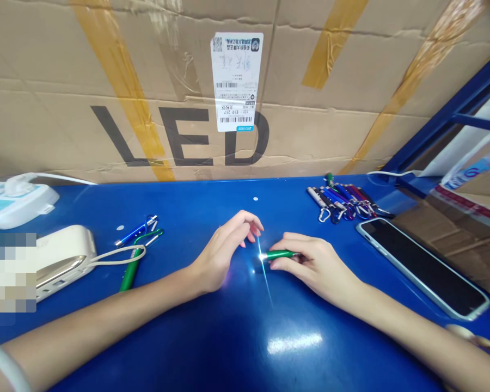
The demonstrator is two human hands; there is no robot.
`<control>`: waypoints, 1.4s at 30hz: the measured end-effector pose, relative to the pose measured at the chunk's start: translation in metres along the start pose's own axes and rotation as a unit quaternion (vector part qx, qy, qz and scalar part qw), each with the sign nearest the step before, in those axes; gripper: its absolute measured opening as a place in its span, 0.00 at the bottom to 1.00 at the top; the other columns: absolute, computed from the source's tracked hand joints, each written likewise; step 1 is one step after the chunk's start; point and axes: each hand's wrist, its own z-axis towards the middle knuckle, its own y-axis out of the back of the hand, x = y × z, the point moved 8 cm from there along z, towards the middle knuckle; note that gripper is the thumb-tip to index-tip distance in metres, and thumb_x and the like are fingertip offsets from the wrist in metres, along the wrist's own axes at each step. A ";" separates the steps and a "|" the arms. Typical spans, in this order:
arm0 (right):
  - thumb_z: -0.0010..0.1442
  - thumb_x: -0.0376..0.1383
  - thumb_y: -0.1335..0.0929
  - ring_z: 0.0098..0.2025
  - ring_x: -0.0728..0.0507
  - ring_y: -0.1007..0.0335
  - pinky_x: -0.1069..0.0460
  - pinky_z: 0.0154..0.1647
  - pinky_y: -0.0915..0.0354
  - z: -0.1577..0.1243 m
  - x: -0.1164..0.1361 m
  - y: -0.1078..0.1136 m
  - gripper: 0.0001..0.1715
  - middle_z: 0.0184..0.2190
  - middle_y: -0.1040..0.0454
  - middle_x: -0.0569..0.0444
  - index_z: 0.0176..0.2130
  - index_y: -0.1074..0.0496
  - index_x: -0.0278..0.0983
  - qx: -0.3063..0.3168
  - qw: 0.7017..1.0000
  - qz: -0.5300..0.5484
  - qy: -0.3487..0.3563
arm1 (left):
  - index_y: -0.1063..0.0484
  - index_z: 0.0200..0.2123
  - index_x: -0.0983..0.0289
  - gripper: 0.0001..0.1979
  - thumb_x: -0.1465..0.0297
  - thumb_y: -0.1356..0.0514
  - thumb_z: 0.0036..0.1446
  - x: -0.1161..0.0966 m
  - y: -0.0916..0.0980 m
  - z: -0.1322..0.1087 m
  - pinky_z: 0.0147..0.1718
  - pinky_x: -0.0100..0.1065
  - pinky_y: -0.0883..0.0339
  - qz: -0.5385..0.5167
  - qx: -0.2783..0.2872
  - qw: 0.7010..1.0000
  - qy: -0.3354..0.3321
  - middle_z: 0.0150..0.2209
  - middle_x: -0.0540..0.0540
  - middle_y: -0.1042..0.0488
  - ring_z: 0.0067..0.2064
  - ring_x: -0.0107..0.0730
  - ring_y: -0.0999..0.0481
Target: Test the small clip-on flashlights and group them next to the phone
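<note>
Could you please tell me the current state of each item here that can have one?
Green penlight: lit, held in right hand
Left hand: loosely curled, empty
Smartphone: screen dark
Keychain penlights: heaped, unlit
Cardboard carton: taped, labelled

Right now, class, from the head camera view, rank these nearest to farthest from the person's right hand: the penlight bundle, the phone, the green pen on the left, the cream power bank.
1. Too close to call: penlight bundle, ahead, and phone, right of the right hand.
2. Green pen, left of the left hand.
3. Cream power bank, far left.
</note>
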 end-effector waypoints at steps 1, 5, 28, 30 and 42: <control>0.59 0.51 0.36 0.25 0.50 0.35 0.56 0.26 0.43 0.000 0.000 0.000 0.21 0.26 0.28 0.56 0.33 0.22 0.41 -0.002 1.000 -0.004 0.004 | 0.36 0.37 0.63 0.15 0.64 0.59 0.64 0.000 0.000 0.000 0.36 0.35 0.42 0.000 0.001 1.000 0.000 0.37 0.54 0.33 0.38 0.34 0.34; 0.61 0.52 0.38 0.25 0.50 0.34 0.56 0.27 0.42 0.000 0.002 0.000 0.23 0.26 0.28 0.56 0.32 0.23 0.40 0.000 1.000 -0.010 0.012 | 0.36 0.38 0.63 0.15 0.64 0.59 0.64 -0.001 0.001 0.000 0.37 0.35 0.43 0.002 0.001 1.000 -0.002 0.37 0.54 0.33 0.39 0.35 0.33; 0.58 0.49 0.35 0.23 0.53 0.35 0.58 0.25 0.43 -0.003 0.004 0.002 0.16 0.26 0.28 0.60 0.35 0.23 0.44 -0.013 0.997 -0.069 0.035 | 0.36 0.37 0.62 0.15 0.63 0.59 0.63 0.000 0.000 0.001 0.37 0.35 0.42 0.017 0.000 1.000 0.013 0.37 0.54 0.32 0.39 0.35 0.33; 0.60 0.49 0.36 0.24 0.52 0.34 0.57 0.26 0.43 -0.003 0.004 0.001 0.17 0.28 0.29 0.59 0.39 0.24 0.44 -0.009 0.996 -0.081 0.043 | 0.36 0.38 0.62 0.15 0.63 0.59 0.63 0.000 0.000 0.000 0.37 0.35 0.42 0.017 0.000 1.000 0.014 0.37 0.54 0.32 0.39 0.35 0.33; 0.58 0.50 0.34 0.26 0.52 0.33 0.58 0.25 0.42 -0.003 0.007 0.003 0.15 0.27 0.28 0.59 0.35 0.23 0.43 -0.016 0.996 -0.083 0.041 | 0.36 0.37 0.62 0.15 0.62 0.59 0.63 0.001 0.000 0.001 0.38 0.35 0.41 0.018 0.001 1.000 0.008 0.37 0.54 0.32 0.39 0.36 0.33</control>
